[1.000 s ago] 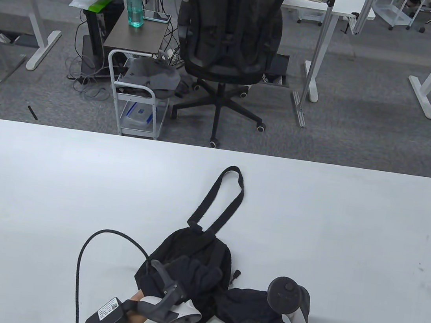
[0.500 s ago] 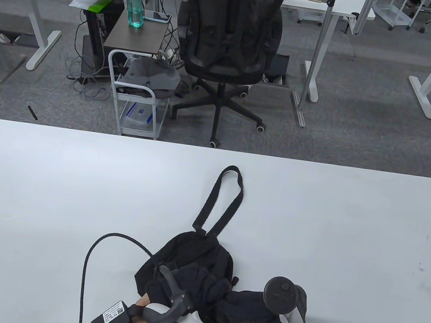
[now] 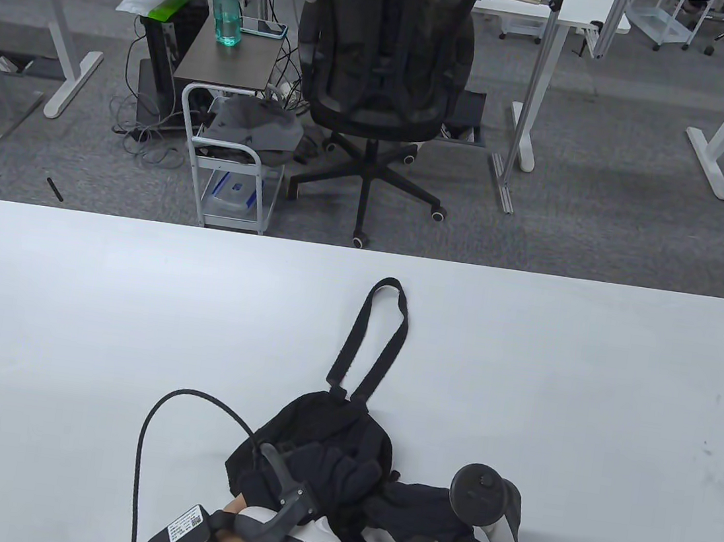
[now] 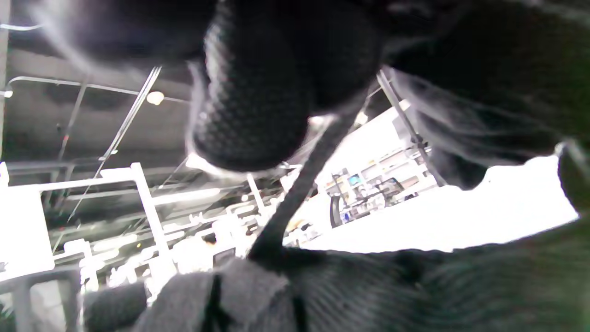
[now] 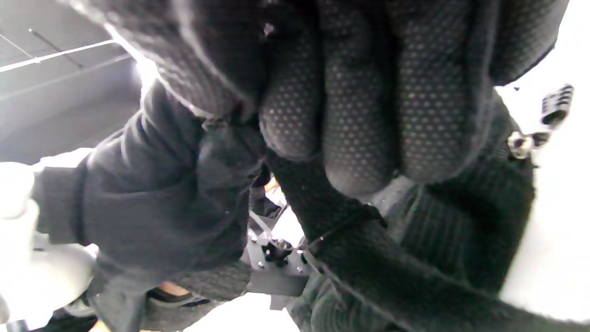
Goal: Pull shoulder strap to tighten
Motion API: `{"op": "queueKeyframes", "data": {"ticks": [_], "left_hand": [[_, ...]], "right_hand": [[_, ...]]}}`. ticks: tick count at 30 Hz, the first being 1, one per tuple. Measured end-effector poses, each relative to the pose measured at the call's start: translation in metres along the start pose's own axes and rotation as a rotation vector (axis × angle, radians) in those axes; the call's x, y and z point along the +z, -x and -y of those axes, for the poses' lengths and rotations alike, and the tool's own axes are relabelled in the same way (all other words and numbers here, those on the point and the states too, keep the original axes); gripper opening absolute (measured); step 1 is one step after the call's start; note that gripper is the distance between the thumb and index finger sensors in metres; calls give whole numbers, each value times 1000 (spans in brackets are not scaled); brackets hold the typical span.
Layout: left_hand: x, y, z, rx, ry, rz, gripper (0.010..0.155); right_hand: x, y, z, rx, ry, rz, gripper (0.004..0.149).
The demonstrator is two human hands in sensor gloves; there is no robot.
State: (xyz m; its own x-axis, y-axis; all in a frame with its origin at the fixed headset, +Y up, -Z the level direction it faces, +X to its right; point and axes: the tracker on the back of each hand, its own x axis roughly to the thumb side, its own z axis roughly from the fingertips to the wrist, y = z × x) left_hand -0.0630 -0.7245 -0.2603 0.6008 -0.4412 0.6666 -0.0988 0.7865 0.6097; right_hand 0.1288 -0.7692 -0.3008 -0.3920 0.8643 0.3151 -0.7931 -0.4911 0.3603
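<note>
A small black bag (image 3: 328,423) lies near the front edge of the white table (image 3: 585,394). Its shoulder strap (image 3: 392,341) runs away from me in a long flat loop. My left hand (image 3: 335,470) lies on the bag's near half with its fingers curled into the fabric. In the left wrist view a fingertip (image 4: 249,101) is close and blurred above a thin black strap (image 4: 299,184). My right hand (image 3: 418,501) is just right of the bag. Its fingers (image 5: 359,115) curl round a piece of black webbing (image 5: 318,198) at the bag's near right side.
A black cable (image 3: 143,442) arcs over the table from the box on my left wrist. Beyond the far edge stand an office chair (image 3: 384,54), a white cart (image 3: 230,160) and a side table holding a green bottle (image 3: 228,0).
The bag has slid a little toward me and to the right, and the strap's base came with it. Both hands kept their hold and only shifted slightly.
</note>
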Motion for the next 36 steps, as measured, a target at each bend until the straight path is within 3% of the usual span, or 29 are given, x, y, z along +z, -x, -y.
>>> {"op": "queueKeyframes", "data": {"ticks": [6,16,26,36], "left_hand": [[-1,-6,5,11,21,16,64],[4,13,16,25,91,-25,64],[-2,-7,-1,4,16,10,63],[-1,-1,13,28,53,3,64]], "right_hand": [[0,-2,0,16,-11,1,37],[0,-3,0,43,-35,-4,38],[-1,0,2,5,-14,-1,43],[-1,-1,1,21,-14,0,37]]}}
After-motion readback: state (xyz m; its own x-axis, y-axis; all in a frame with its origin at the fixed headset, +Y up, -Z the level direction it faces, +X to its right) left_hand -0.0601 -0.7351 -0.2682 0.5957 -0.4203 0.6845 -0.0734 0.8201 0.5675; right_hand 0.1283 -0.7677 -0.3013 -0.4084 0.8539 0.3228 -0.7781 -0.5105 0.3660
